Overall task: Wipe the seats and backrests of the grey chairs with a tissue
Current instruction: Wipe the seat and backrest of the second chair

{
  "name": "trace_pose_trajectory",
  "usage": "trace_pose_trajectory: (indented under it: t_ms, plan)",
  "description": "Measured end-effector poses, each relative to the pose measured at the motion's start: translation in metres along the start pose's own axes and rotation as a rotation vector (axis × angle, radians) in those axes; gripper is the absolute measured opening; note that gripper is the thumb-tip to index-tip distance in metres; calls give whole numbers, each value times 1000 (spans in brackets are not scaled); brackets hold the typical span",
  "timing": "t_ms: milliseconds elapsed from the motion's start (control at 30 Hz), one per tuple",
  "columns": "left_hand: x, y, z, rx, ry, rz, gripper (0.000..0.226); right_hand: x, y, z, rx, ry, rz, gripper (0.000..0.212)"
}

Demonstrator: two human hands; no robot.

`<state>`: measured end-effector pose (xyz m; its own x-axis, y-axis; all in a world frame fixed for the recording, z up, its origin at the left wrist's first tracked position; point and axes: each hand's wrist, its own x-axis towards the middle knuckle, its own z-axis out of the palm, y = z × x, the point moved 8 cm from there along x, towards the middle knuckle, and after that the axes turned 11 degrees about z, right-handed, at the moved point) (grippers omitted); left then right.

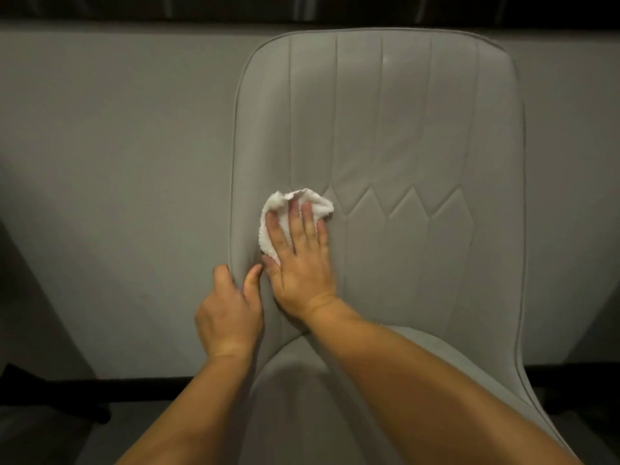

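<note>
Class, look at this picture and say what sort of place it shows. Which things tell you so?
Probably a dim indoor room, perhaps a dining or meeting space; it is hard to be sure. Clues: a padded grey chair with stitched backrest, a plain grey wall behind it, and a dark floor.

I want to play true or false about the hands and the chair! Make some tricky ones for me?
1. The right hand presses a white tissue on the chair's backrest. True.
2. The left hand holds a spray bottle. False: it grips the backrest's edge.
3. The tissue lies on the seat. False: it is on the backrest.
4. The chair is grey. True.
</note>
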<state>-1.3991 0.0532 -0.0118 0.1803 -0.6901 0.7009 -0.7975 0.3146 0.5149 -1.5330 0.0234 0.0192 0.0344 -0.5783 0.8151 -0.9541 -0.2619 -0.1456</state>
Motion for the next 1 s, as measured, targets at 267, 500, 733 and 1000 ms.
trace_pose_trajectory:
  t_ms: [267, 500, 733, 1000]
  plan:
    - [0, 0, -1, 34, 15, 5, 42, -28, 135, -58, -557, -135, -396, 61]
    - [0, -1, 0, 17, 0, -8, 44, -49, 193, -105, -682, -155, 51, 72]
    - [0, 0, -2, 17, -7, -21, 44, -66, 146, -49, -291, -85, 581, 78]
    - [1, 0, 0, 44, 21, 12, 43, -88, 81, 16, 76, -188, 502, 64]
